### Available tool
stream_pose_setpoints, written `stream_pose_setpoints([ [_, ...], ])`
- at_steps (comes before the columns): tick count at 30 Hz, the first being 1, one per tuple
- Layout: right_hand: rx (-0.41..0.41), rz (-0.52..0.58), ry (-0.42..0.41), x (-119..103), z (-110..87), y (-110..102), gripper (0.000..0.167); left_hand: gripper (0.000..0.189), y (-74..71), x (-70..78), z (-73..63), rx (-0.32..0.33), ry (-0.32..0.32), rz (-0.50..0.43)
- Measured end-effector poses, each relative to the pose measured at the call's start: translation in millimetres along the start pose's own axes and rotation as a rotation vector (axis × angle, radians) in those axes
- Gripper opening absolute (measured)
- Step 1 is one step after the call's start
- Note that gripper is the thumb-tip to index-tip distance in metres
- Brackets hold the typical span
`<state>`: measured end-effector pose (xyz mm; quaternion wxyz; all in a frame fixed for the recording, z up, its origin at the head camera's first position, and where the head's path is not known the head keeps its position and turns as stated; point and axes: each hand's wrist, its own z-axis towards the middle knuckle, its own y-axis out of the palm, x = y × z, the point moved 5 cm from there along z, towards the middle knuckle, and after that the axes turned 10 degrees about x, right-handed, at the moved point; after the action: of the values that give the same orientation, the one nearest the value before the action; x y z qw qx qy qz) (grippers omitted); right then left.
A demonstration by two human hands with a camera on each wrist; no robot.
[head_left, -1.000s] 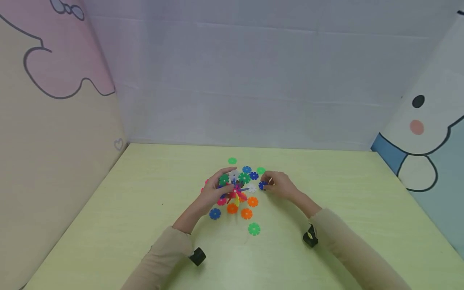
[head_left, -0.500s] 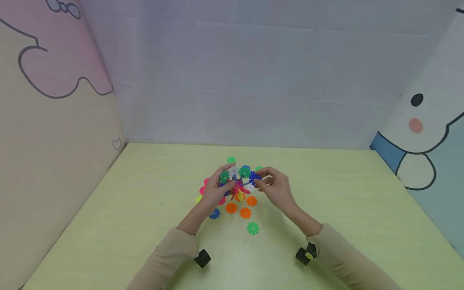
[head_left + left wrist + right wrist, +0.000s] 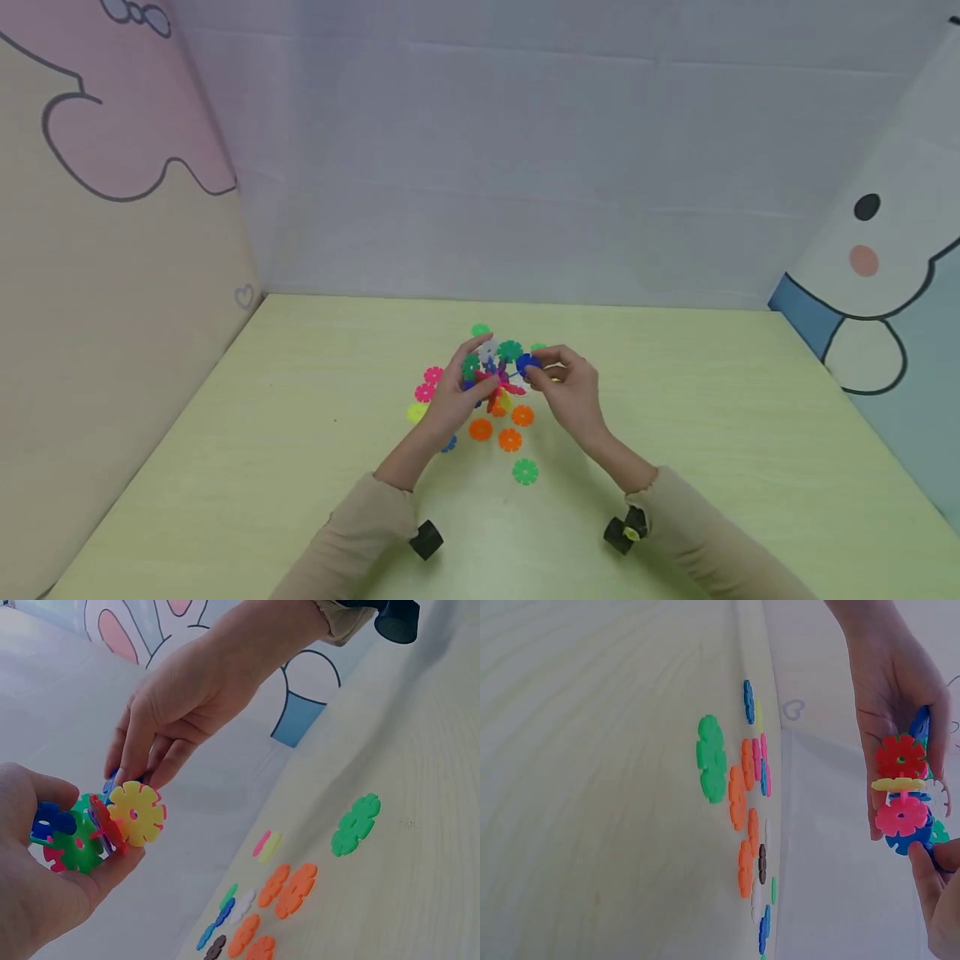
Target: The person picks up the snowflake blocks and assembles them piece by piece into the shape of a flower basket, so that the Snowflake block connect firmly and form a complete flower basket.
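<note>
My left hand (image 3: 452,404) grips a cluster of interlocked plastic snowflake discs (image 3: 501,382) above the table. In the left wrist view the cluster shows a yellow disc (image 3: 136,813), a green disc (image 3: 79,846) and a red one seen edge-on. My right hand (image 3: 576,390) pinches a dark blue snowflake disc (image 3: 528,364) against the cluster's right side. Its fingertips partly cover that disc, and whether the slots are engaged cannot be told. A red disc (image 3: 901,757) and a pink disc (image 3: 901,817) of the cluster face the right wrist camera.
Loose discs lie under and around the hands: orange ones (image 3: 511,440), a light green one (image 3: 525,472) nearer the front, pink ones (image 3: 425,392) and a yellow one (image 3: 417,412) to the left. White cloth (image 3: 480,167) hangs behind the pale table (image 3: 225,467).
My right hand has lifted the dark blue disc from right of the pile and brought it left to the cluster. The left hand has risen slightly with the cluster, tilting it a little.
</note>
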<state>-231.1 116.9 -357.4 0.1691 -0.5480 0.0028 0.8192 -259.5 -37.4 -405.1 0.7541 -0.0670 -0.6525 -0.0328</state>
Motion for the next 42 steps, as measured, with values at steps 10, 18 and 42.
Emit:
stream_pose_setpoints([
  [10,0.052,0.075,-0.031,1,-1.8,3,0.017,0.061,2.1,5.5,-6.0,-0.015,-0.005,-0.018],
  [18,0.074,0.097,-0.045,2,-2.9,2,0.016,0.06,2.9,4.9,-4.1,0.023,0.029,-0.031],
  [42,-0.182,-0.033,-0.14,13,11.7,0,0.016,0.051,1.7,-1.0,0.5,-0.207,0.023,0.094],
])
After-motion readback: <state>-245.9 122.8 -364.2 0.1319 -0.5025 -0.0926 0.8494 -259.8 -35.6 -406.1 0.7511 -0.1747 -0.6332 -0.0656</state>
